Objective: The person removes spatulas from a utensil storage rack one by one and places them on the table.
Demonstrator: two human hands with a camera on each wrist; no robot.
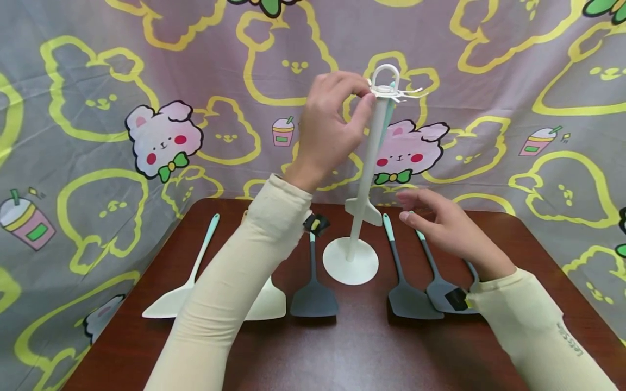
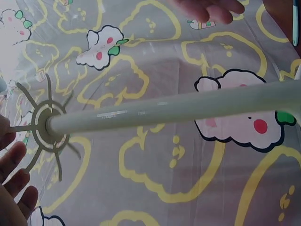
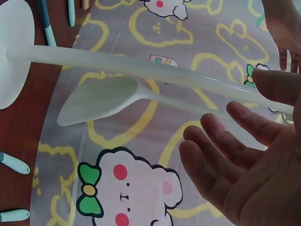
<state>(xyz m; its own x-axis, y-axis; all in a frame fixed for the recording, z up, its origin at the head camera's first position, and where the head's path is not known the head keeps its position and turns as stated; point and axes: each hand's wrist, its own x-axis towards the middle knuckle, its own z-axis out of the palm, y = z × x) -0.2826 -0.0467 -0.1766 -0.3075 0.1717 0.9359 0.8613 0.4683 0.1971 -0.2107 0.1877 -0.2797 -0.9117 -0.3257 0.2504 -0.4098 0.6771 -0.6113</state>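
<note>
A white utensil stand point(image 1: 365, 168) rises from a round base on the table, with a loop handle and a ring of hooks on top. My left hand point(image 1: 337, 108) pinches one of the hooks at the stand's top, thumb and forefinger together. Behind the pole hangs a cream spatula point(image 3: 101, 99) with a mint handle, its blade low down near the table's back edge. My right hand point(image 1: 440, 222) is in the air right of the pole, fingers loosely bent and holding nothing. In the left wrist view the hooks point(image 2: 49, 125) spread around the pole's end.
On the brown table point(image 1: 357, 347) a cream turner point(image 1: 168, 302) and a second cream one point(image 1: 268, 302), partly behind my left sleeve, lie left. A grey turner point(image 1: 313, 300) lies by the base. Several grey utensils, including another turner point(image 1: 413, 302), lie right. A patterned curtain point(image 1: 235, 179) hangs behind.
</note>
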